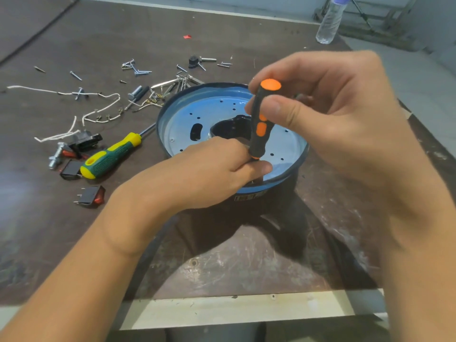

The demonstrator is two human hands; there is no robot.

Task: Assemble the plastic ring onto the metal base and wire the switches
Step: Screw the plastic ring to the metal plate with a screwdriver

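The metal base (197,112) sits rim-up in the middle of the table (222,255). It is a round, blue-tinted dish with small holes and a dark opening at its centre. A black ring (283,191) shows below its near rim, apparently the part the base sits in.

The right hand (333,114) is above the right half of the base. Its thumb and curled fingers pinch the upper handle of a small orange-and-black screwdriver (259,127), which stands almost upright with its orange cap on top. The tool's lower end comes down at the near side of the dish, just inside the rim.

The left hand (214,169) reaches in from the near left and lies over the near edge of the base. Its thumb and fingertips are curled tightly round the bottom of the screwdriver, right under the handle. The tip and whatever it meets are hidden by these fingers.

Left of the base, touching nothing held, lies a green-and-yellow screwdriver (111,156) with its shaft pointing at the dish. Three black rocker switches (90,195) lie around its handle. White wires (98,112) trail farther left, and loose screws (138,67) are scattered beyond them. A clear bottle (329,21) stands at the far right corner.
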